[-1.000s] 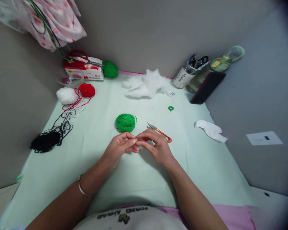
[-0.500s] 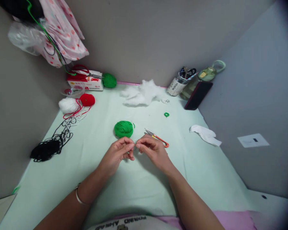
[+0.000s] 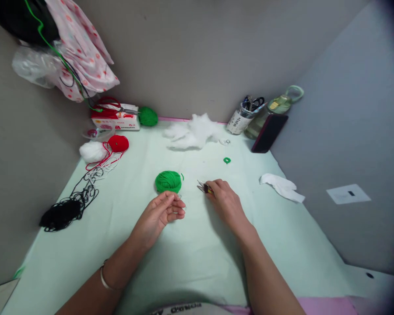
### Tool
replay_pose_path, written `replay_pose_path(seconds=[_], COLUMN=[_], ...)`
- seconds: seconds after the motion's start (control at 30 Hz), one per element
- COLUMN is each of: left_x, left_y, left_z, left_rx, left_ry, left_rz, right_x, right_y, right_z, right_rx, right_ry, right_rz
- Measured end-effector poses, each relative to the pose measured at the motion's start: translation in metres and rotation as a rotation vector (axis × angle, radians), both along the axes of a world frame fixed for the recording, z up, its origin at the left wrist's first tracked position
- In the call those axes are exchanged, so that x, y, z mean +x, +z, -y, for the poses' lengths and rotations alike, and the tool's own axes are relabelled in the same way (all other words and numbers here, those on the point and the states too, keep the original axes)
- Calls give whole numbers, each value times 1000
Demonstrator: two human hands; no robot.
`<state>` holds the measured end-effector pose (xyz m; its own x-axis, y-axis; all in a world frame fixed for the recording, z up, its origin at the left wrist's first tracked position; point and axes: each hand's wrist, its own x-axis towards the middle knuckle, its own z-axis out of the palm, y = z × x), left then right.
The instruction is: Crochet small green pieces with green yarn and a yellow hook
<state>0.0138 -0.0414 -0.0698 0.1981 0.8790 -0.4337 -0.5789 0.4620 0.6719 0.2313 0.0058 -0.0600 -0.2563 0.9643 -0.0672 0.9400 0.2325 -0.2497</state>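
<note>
My left hand (image 3: 162, 212) rests mid-table with its fingers curled, pinching something thin and pale that I cannot make out. Just beyond it lies a green yarn ball (image 3: 168, 181). My right hand (image 3: 225, 199) has come down over the small orange-handled thread snips (image 3: 204, 188); its fingers close on the handle and only the metal tips stick out to the left. A small green crocheted ring (image 3: 226, 160) lies further back on the pale green table cover (image 3: 190, 253).
At the back left are a red yarn ball (image 3: 118, 143), white yarn (image 3: 92, 151), tangled black yarn (image 3: 61, 214), a red-and-white box (image 3: 115, 118) and another green ball (image 3: 147, 116). White stuffing (image 3: 193, 131), a jar of scissors (image 3: 241, 117), a bottle (image 3: 276, 107), a dark phone (image 3: 269, 132) and a white tissue (image 3: 282, 186) are to the right.
My hands were pinched together in front of me; they have parted. The right hand reached forward and closed on the snips, while the left stayed put with its pinch.
</note>
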Motion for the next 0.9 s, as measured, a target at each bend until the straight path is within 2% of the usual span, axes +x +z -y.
replay_pose_path(seconds=[0.27, 0.33, 0.43, 0.53, 0.67, 0.8, 0.9], left_x=[-1, 0, 1, 1, 0, -1, -1], left_y=[-2, -2, -2, -2, -4, -3, -2], left_z=[-2, -2, -1, 0, 1, 0, -1], left_rx=[-12, -1, 19, 45, 65, 80, 97], left_ry=[23, 34, 75, 140, 184, 194, 194], left_rz=[-15, -48, -118, -174, -212, -216, -227], right_x=[7, 8, 6, 0, -14, -28, -35], right_y=[0, 0, 4, 12, 21, 19, 16], right_z=[-3, -2, 0, 4, 11, 20, 27], right_rx=[-39, -12, -12, -215, -553, -898, -1060], right_ry=[-40, -59, -96, -151, -203, -186, -127], right_rz=[-25, -149, -559, -979, -1290, -1495, -1499])
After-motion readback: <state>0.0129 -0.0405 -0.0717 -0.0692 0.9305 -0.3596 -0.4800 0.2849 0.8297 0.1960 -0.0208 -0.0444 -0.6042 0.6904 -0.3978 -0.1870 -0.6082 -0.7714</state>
